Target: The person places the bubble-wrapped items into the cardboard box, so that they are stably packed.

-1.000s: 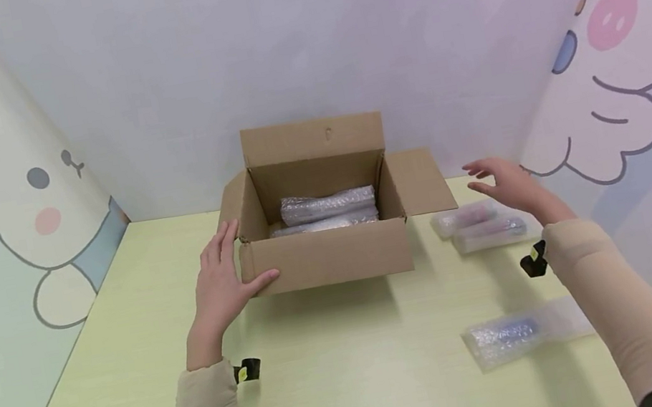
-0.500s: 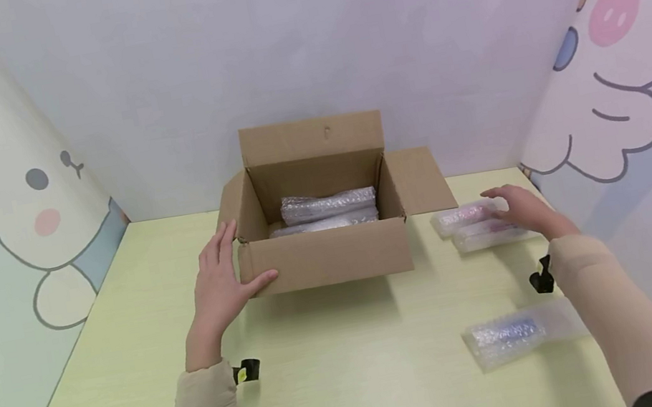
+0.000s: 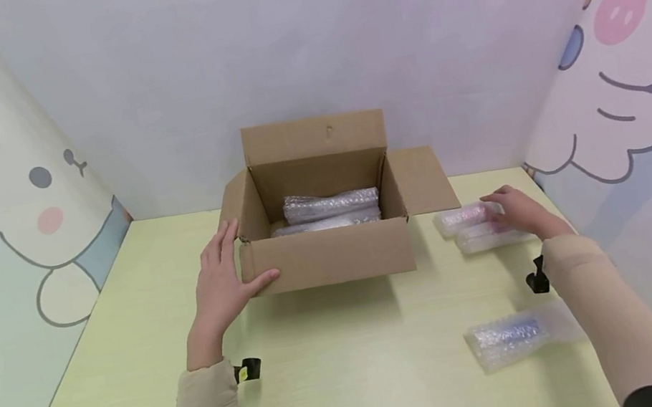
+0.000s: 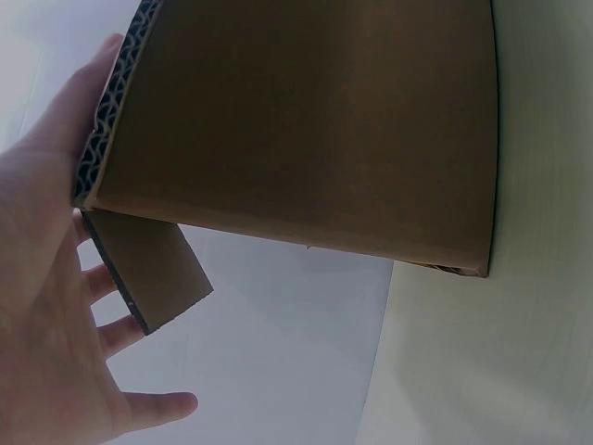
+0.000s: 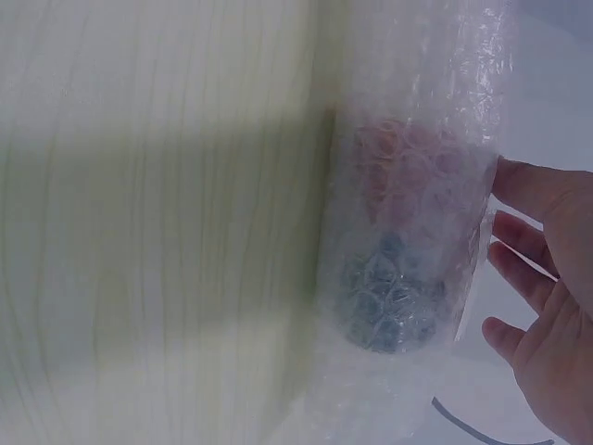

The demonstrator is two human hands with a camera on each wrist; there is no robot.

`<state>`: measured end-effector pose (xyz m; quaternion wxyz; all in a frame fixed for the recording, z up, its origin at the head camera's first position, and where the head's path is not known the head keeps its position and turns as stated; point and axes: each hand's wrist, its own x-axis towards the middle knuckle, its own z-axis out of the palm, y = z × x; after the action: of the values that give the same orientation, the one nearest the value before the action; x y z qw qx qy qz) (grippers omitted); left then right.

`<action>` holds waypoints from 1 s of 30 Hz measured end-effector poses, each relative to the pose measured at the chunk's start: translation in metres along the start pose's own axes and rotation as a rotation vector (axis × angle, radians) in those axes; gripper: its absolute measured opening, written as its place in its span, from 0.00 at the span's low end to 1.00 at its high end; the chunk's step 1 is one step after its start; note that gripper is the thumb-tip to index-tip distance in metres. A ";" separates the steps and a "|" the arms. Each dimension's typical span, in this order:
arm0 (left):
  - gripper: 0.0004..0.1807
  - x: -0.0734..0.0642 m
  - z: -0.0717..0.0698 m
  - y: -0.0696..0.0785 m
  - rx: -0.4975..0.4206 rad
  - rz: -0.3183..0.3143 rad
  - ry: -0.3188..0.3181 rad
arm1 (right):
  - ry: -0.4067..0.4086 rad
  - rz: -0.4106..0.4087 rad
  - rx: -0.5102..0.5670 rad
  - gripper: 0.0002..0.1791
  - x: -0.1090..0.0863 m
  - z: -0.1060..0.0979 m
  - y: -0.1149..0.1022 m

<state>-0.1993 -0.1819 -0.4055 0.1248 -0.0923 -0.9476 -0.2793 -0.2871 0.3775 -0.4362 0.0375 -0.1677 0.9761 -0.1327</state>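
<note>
An open cardboard box stands at the table's middle, with two bubble-wrapped bundles inside. My left hand rests on its front left corner, thumb on the front and fairly straight fingers along the left flap. To the right of the box lie two more wrapped bundles side by side. My right hand reaches over the nearer bundle, whose pinkish and dark contents show through the wrap. Its thumb and fingers grip the farther, pink-tinted bundle; their tips are partly hidden.
Closer to me on the right lies another bubble-wrapped bundle with something blue inside. The box's right flap sticks out toward my right hand. Walls with cartoon figures enclose the pale table at the back and sides.
My right hand has come down from above the two bundles onto the farther one, and its fingers have closed in. The left hand stays at the box corner.
</note>
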 end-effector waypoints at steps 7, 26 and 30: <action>0.62 0.000 0.001 0.000 -0.002 0.002 0.004 | 0.000 0.044 0.016 0.24 0.001 0.003 0.000; 0.62 0.000 0.002 -0.001 -0.006 0.010 0.008 | -0.054 0.044 -0.049 0.23 0.002 0.006 0.003; 0.62 -0.001 0.001 -0.001 -0.008 0.009 0.009 | -0.071 0.046 -0.033 0.26 -0.001 0.008 0.005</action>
<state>-0.1992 -0.1820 -0.4068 0.1300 -0.0956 -0.9455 -0.2828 -0.2869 0.3805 -0.4450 0.0723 -0.1503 0.9799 -0.1095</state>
